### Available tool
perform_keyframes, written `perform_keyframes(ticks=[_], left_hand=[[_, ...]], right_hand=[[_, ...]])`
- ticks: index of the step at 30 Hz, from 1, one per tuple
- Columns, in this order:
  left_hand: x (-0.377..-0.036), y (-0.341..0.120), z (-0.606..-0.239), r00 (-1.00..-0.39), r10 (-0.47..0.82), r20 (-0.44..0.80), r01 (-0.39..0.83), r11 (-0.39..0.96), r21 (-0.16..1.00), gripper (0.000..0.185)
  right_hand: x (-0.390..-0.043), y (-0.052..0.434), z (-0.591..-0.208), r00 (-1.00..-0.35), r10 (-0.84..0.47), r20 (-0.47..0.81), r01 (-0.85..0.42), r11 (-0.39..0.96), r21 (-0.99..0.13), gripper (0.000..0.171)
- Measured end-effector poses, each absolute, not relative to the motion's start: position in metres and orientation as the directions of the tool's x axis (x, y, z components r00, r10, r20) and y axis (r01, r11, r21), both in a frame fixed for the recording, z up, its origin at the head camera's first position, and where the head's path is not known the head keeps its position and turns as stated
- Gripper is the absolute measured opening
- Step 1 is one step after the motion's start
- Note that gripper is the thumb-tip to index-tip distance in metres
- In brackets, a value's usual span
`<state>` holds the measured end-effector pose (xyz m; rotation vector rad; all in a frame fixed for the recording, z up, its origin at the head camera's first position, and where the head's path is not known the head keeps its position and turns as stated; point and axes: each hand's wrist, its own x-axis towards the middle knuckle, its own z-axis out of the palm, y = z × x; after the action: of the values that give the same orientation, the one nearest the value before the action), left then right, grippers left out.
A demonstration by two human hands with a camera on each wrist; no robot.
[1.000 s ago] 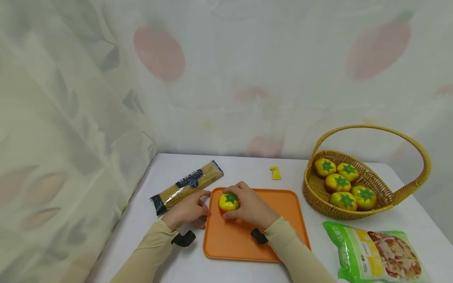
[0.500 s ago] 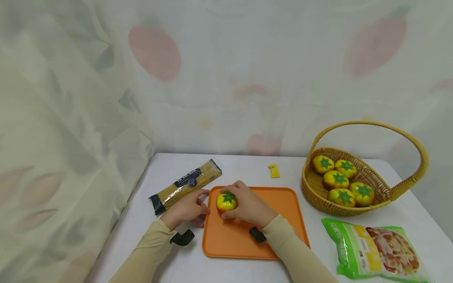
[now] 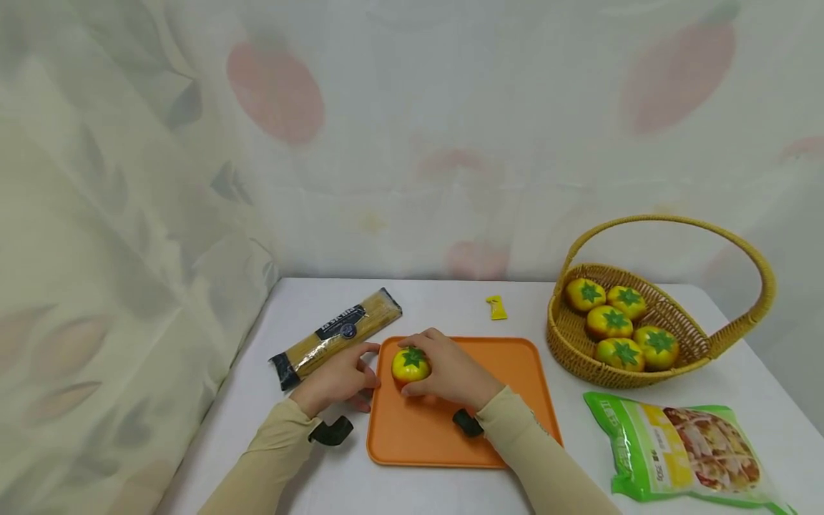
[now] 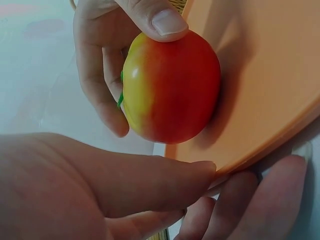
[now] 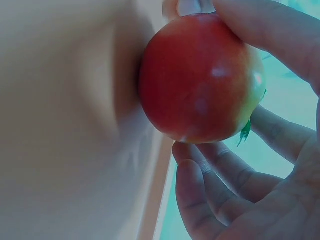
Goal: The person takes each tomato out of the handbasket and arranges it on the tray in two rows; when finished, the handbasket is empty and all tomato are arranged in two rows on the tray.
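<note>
So there's a long clear pack of spaghetti-type pasta (image 3: 340,334) with a dark label lying diagonally just left of the grip and a bit beyond it. Tiny yellow packet (image 3: 496,307) sits past the grip, slightly right. Way off to the right: a wicker basket (image 3: 571,360) holding five yellow-orange fruits (image 3: 609,322) with green star tops, plus a green food bag (image 3: 685,450) nearer than the grip. Behind it all hangs a pale curtain (image 3: 412,107), faded strawberry-ish prints.

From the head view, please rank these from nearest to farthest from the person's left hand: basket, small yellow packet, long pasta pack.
1. Long pasta pack: just beyond the left hand.
2. Small yellow packet: to the right, past the orange tray's far edge.
3. Basket: at the far right.
</note>
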<state>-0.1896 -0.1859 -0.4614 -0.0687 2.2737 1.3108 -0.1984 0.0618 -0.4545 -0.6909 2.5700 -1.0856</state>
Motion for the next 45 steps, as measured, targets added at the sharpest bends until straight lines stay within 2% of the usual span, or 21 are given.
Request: perform_keyframes(ticks=[13,25,32,39,45], left_hand=[[-0.194,-0.181,-0.462,-0.864,0.227,-0.45,-0.281,0.524,0.804,0.07],[-0.195,-0.175,-0.461,-0.863,0.243,-0.443,-0.267,0.524,0.809,0.068],[-0.196,-0.177,-0.46,-0.876,0.237,-0.421,-0.244,0.535,0.809,0.068],[-0.193,-0.184,-0.462,-0.873,0.229,-0.43,-0.248,0.551,0.797,0.068],[-0.192,-0.188,-0.465,-0.878,0.211,-0.43,-0.249,0.566,0.786,0.069]], right_hand=[[-0.196,0.068,-0.452,-0.856,-0.514,-0.062,-0.306,0.599,-0.741,0.08],[-0.192,0.077,-0.445,-0.869,-0.489,-0.07,-0.277,0.6,-0.751,0.08],[-0.194,0.087,-0.427,-0.878,-0.478,-0.015,-0.32,0.611,-0.724,0.074],[-0.196,0.135,-0.4,-0.902,-0.42,0.101,-0.371,0.634,-0.678,0.07],[-0.193,0.204,-0.38,-0.925,-0.362,0.118,-0.366,0.757,-0.541,0.065]])
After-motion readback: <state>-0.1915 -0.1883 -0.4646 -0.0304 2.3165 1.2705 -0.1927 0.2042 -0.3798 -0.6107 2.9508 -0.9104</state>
